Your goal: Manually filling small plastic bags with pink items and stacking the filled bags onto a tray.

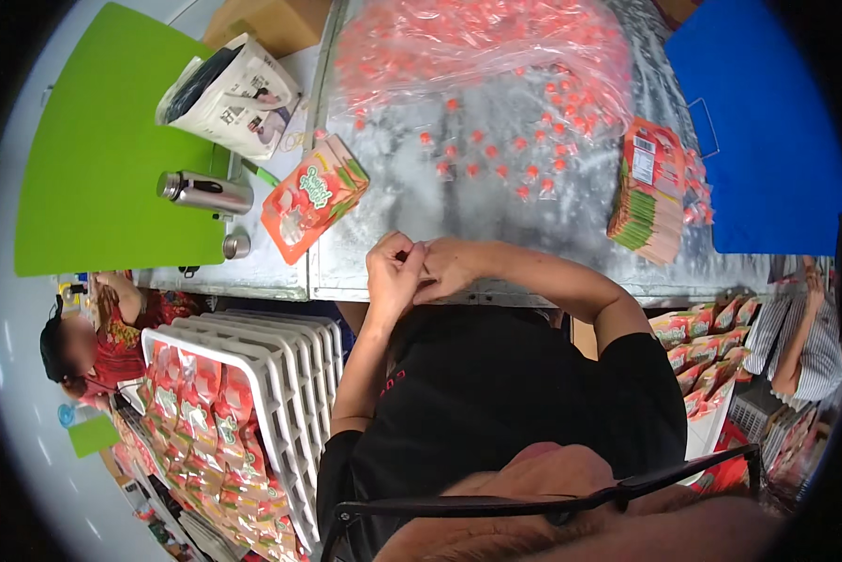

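Note:
My left hand (pixel 393 273) and my right hand (pixel 452 266) meet at the near edge of the metal table (pixel 397 197). The fingers of both are curled and pressed together, and anything between them is hidden. Left of my hands lies a stack of red and green printed pouches (pixel 310 201). Another stack of pouches (pixel 648 192) lies fanned out to the right. Beyond my hands, small red wrapped candies (pixel 501 171) are scattered on the metal. Behind them rests a large clear plastic bag (pixel 482 42) full of the same candies.
On the left stand a white printed bag (pixel 238 98), a steel flask (pixel 205 191), a small metal cup (pixel 236 246) and a green panel (pixel 102 159). A blue panel (pixel 767 140) borders the right. White crates (pixel 280 375) of filled pouches stand below left. People are at both sides.

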Tool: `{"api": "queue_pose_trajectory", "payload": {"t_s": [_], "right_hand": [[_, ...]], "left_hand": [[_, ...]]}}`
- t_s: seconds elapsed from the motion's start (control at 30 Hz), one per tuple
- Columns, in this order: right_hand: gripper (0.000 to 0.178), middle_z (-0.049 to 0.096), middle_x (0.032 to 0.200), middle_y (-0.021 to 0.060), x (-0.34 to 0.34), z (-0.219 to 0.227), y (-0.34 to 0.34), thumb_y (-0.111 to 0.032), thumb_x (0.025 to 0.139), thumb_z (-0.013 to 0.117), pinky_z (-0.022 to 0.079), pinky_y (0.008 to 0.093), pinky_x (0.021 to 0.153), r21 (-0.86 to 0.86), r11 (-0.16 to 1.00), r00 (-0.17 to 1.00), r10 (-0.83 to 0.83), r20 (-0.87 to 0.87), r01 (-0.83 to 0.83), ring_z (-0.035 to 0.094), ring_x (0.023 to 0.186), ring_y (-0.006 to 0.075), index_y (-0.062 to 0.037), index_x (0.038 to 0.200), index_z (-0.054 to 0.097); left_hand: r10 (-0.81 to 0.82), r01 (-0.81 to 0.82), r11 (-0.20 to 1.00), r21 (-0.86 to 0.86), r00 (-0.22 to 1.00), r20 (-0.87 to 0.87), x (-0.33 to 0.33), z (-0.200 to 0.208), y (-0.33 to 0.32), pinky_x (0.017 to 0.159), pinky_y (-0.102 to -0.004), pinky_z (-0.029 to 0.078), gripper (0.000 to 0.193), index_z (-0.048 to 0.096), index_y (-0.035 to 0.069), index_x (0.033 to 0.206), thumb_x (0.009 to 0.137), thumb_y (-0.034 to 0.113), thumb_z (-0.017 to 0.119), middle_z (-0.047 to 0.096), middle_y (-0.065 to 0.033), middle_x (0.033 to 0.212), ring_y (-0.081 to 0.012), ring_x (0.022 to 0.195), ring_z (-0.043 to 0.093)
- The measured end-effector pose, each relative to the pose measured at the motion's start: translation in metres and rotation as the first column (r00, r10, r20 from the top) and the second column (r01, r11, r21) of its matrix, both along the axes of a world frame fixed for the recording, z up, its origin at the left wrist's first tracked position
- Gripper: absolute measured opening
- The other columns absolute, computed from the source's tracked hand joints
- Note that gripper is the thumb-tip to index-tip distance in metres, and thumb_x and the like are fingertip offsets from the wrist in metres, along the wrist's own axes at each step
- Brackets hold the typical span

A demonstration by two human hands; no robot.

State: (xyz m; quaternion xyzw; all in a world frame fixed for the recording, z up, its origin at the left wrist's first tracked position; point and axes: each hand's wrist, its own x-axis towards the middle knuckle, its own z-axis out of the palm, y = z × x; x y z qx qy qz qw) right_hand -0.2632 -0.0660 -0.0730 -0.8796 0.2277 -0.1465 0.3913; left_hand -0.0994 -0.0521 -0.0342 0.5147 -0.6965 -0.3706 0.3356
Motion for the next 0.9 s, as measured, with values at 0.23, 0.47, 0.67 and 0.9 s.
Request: {"api": "queue_pose_trajectory", "payload": {"t_s": [0.23,0.47,0.67,0.9], "right_hand": [[0.039,0.072,0.096,0.0178,-0.027,0.026,0.005,-0.043,0.09,0.07,0.052,0.0479,0.087,0.008,0.997,0.983,-0.083,0.163,0.082,0.066,0.096,0.0397,-0.0043,0.094,0.069],[0.027,0.072,0.105,0.0143,-0.03,0.036,0.004,-0.031,0.087,0.073,0.051,0.0467,0.092,0.062,0.989,0.987,-0.137,0.088,0.132,0.065,0.101,0.0387,-0.007,0.099,0.07],[0.045,0.056,0.14,0.0216,-0.025,-0.013,0.001,-0.043,0.088,0.075,0.041,0.051,0.107,-0.049,0.728,0.584,-0.505,0.636,0.684,0.053,0.128,0.0417,-0.0119,0.121,0.069],[0.082,0.022,0.164,0.0301,-0.033,-0.065,-0.082,-0.069,0.084,0.069,0.013,0.0804,0.111,-0.489,0.206,0.295,-0.949,0.111,0.847,0.018,0.148,0.059,-0.0272,0.153,0.05]], "left_hand": [[-0.434,0.447,0.853,0.269,0.894,-0.111,0.033,0.01,-0.014,0.108,-0.0374,0.041,0.091,0.043,0.004,0.144,0.067,0.015,0.091,0.055,-0.0168,0.137,-0.0288,0.126,0.054],[-0.394,0.583,0.655,0.481,0.807,-0.441,0.039,0.013,-0.019,0.12,-0.0358,0.031,0.107,0.025,0.008,0.163,0.069,0.006,0.075,0.045,-0.0199,0.154,-0.0267,0.145,0.041],[-0.125,0.316,0.851,0.42,0.898,-0.423,0.054,-0.006,-0.005,0.116,-0.0328,0.035,0.089,0.037,0.004,0.156,0.072,-0.003,0.062,0.053,-0.0132,0.142,-0.0214,0.134,0.049],[0.066,0.12,0.927,0.356,0.88,-0.47,0.071,-0.011,-0.001,0.11,-0.032,0.038,0.077,0.046,0.002,0.147,0.072,-0.005,0.061,0.057,-0.007,0.129,-0.0179,0.124,0.052]]}}
